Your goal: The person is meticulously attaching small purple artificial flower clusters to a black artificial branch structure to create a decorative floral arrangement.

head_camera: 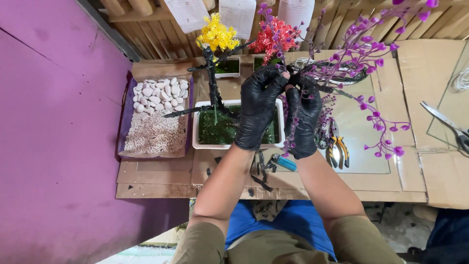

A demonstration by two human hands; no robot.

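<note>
Left hand point(258, 105) — black glove, centre of frame, fingers curled and pinching the dark stem of the purple-blossom branch point(364, 58) at its base. Right hand point(304, 120) — black glove, just beside the left and touching it at the fingertips, fingers clenched round the same stem lower down.

Purple-blossom branch — artificial, held above the table, sprays fanning toward the upper right and lower right of frame.

White rectangular planter point(197, 134) — centre, under the left hand, filled with green moss; dark wrapped trunk point(212, 83) rising from its left end, upright, bare side limb pointing left.

Yellow blossom cluster point(216, 34) — top centre. Red blossom cluster point(273, 36) — just right of the yellow.

Purple tray point(124, 122) — left of the planter; white pebbles point(160, 93) in the upper half, fine pale gravel point(155, 133) in the lower.

Yellow-handled pliers point(339, 149) — right of the right hand, on the glass sheet point(359, 127). Blue lighter point(285, 163) — below the hands. Scissors point(447, 122) — right edge. Cardboard-covered table point(156, 178) — beneath everything.
</note>
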